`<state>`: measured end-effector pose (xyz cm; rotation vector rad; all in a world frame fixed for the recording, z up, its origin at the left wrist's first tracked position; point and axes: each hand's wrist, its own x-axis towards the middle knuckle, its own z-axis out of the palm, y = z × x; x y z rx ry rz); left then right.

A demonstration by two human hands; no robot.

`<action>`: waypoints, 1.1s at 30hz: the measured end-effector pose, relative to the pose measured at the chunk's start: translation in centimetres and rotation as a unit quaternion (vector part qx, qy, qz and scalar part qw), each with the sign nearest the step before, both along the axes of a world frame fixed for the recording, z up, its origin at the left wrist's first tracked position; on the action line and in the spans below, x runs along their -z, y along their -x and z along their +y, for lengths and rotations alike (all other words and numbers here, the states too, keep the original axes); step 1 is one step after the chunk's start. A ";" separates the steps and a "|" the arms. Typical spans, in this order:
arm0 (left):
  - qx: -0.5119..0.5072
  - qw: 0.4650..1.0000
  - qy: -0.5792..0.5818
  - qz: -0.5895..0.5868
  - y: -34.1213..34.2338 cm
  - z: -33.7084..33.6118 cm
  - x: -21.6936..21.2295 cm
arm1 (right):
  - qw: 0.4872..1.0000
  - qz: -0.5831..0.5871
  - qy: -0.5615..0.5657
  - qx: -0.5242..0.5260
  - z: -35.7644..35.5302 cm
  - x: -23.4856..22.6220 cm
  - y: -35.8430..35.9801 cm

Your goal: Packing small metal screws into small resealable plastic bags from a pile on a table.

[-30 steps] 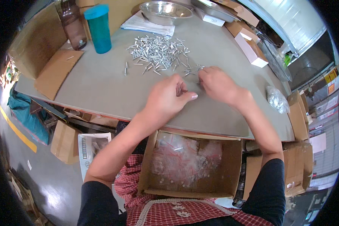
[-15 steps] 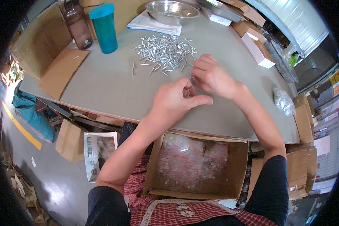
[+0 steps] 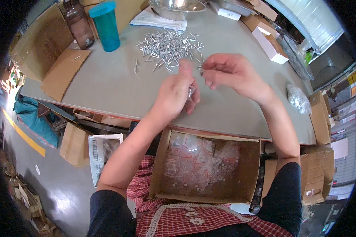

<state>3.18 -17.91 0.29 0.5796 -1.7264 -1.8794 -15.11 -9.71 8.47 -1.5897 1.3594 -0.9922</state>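
A heap of small silver rivet-like pins [image 3: 168,49] lies on the grey table in front of my hands. Curled fingers of my left hand [image 3: 177,91] hold a small clear plastic bag [image 3: 191,91], its thumb pointing up. To its right, at the near right edge of the heap, my right hand [image 3: 230,75] has thumb and fingertips pinched together. A small metallic bit shows at those fingertips, too small to make out fully. Below the table edge, an open cardboard box [image 3: 205,193] contains many clear bags with red lines [image 3: 195,162] and small round pieces.
A teal lidded cup [image 3: 107,31] and a brown bottle [image 3: 80,25] stand at the far left beside cardboard [image 3: 65,75]. A steel bowl [image 3: 178,6] sits on papers [image 3: 158,21] at the back. Farther right are a white box [image 3: 269,45] and a stuffed clear bag [image 3: 298,98].
My hands have moved slightly apart. The left hand has rolled so its thumb points up, and the right hand has turned and opened out a little near the heap.
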 end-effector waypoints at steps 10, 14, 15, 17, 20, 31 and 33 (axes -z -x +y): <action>-0.022 0.999 -0.001 -0.044 0.1 0.1 -0.2 | 0.961 0.271 0.045 -0.018 -0.2 -2.1 -3.0; -0.037 0.999 0.014 -0.001 0.5 -0.2 0.3 | 0.955 0.294 0.032 -0.014 -0.5 -2.1 -3.0; -0.052 0.999 0.014 -0.006 0.5 -0.3 0.5 | 0.949 0.307 0.059 -0.025 -0.6 -2.0 -3.0; -0.068 0.998 0.014 -0.012 0.5 -0.4 0.8 | 0.956 0.290 0.030 -0.028 -0.5 -2.2 -3.2; -0.080 0.996 0.027 -0.037 0.6 -0.3 0.7 | 0.949 0.303 0.070 -0.047 -0.4 -1.1 -3.1; -0.039 0.995 -0.074 0.052 0.0 -0.6 -0.6 | 0.975 0.180 0.131 0.015 -1.0 0.5 -4.6; -0.042 0.992 -0.108 0.054 -0.1 -0.5 -1.3 | 0.987 0.110 0.108 0.035 -0.3 0.4 -4.9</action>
